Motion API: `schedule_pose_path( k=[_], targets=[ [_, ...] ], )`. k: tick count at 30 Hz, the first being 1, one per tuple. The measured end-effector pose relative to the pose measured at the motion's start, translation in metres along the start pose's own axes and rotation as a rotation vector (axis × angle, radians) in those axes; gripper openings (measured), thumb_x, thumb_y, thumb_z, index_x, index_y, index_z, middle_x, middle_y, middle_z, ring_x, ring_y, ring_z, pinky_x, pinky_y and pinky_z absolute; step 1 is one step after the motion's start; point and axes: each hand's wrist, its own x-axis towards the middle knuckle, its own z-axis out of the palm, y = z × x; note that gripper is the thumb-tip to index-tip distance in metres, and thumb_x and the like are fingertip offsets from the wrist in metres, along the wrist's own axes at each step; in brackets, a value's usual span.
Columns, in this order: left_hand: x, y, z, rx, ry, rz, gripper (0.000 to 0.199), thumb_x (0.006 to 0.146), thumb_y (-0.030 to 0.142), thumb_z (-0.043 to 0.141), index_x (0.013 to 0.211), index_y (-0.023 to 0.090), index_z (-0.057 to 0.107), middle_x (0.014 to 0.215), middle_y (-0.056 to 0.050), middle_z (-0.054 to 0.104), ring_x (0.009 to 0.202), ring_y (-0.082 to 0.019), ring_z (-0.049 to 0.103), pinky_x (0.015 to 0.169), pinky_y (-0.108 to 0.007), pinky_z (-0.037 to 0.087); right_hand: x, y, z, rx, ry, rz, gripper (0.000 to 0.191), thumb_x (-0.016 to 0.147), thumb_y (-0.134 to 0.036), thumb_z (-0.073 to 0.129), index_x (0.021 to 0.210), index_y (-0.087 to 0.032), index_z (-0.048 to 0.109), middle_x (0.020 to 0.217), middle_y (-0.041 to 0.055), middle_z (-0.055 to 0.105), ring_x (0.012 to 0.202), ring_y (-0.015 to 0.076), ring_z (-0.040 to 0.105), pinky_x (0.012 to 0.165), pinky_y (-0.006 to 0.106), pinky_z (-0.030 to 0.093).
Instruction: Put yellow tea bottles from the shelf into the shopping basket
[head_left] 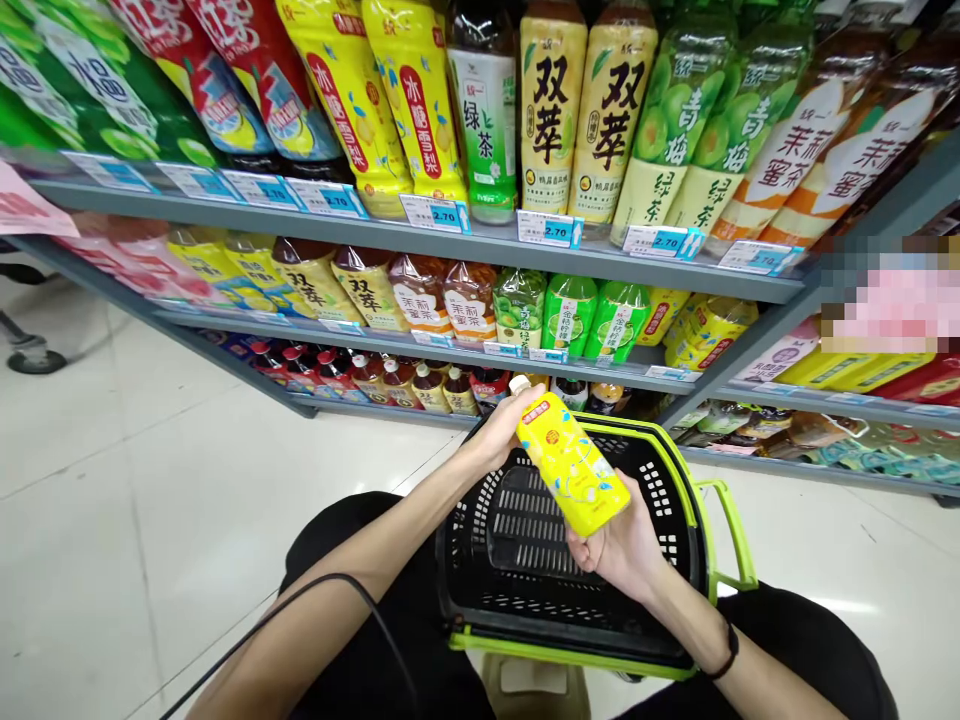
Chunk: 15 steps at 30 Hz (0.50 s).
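A yellow drink bottle (571,463) with a white cap and a red label patch lies tilted between my two hands, above a black shopping basket (480,610) with lime-green rim and handles. My left hand (501,425) grips the bottle near its neck and cap. My right hand (621,545) cups the bottle's base from below. The basket sits in front of my knees, and its inside looks bare.
Grey shelves (420,232) full of bottled teas and juices with blue price tags run across the view, close ahead. White tiled floor (112,480) spreads to the left. A wheeled base (34,358) stands at far left. A black cable (315,590) hangs over my left arm.
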Motion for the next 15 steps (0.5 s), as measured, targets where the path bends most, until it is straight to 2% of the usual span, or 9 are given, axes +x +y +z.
schedule_pose_path(
  k=[4, 7, 9, 12, 15],
  targets=[
    [0.001, -0.009, -0.004, 0.066, -0.016, -0.003, 0.055, 0.083, 0.067, 0.075, 0.098, 0.014, 0.072, 0.096, -0.01, 0.078, 0.082, -0.022, 0.073, 0.075, -0.028, 0.054, 0.003, 0.0, -0.007, 0.084, 0.176, 0.0, 0.061, 0.09, -0.073, 0.055, 0.111, -0.017, 0.067, 0.084, 0.0082, 0.075, 0.06, 0.0184, 0.066, 0.052, 0.025, 0.049],
    [0.002, -0.009, -0.007, 0.014, -0.077, -0.011, 0.054, 0.083, 0.065, 0.076, 0.1, 0.013, 0.072, 0.102, -0.011, 0.078, 0.088, -0.023, 0.073, 0.081, -0.03, 0.055, -0.001, -0.002, 0.001, 0.007, 0.161, -0.039, 0.064, 0.091, -0.073, 0.054, 0.115, -0.015, 0.067, 0.092, 0.0131, 0.077, 0.077, 0.0259, 0.074, 0.071, 0.036, 0.059],
    [0.002, -0.003, -0.008, -0.021, -0.121, -0.025, 0.054, 0.082, 0.062, 0.077, 0.103, 0.013, 0.073, 0.106, -0.012, 0.078, 0.092, -0.024, 0.073, 0.085, -0.031, 0.055, -0.005, -0.006, 0.009, -0.047, 0.13, -0.074, 0.073, 0.093, -0.077, 0.05, 0.125, -0.013, 0.065, 0.104, 0.0181, 0.077, 0.096, 0.0324, 0.076, 0.087, 0.045, 0.059],
    [0.003, 0.007, -0.011, -0.057, -0.171, -0.038, 0.052, 0.082, 0.055, 0.078, 0.115, 0.014, 0.074, 0.116, -0.011, 0.077, 0.1, -0.024, 0.072, 0.086, -0.03, 0.055, -0.01, -0.013, 0.017, -0.075, 0.127, -0.174, 0.068, 0.095, -0.072, 0.056, 0.138, -0.019, 0.06, 0.128, 0.0177, 0.073, 0.113, 0.0366, 0.072, 0.094, 0.053, 0.057],
    [0.006, 0.009, -0.012, -0.046, -0.152, -0.057, 0.053, 0.085, 0.053, 0.077, 0.122, 0.016, 0.073, 0.123, -0.011, 0.075, 0.106, -0.025, 0.072, 0.089, -0.031, 0.056, -0.011, -0.018, 0.019, -0.079, 0.142, -0.291, 0.063, 0.092, -0.064, 0.067, 0.138, -0.021, 0.061, 0.141, 0.0152, 0.066, 0.121, 0.0369, 0.068, 0.101, 0.058, 0.054]
  ],
)
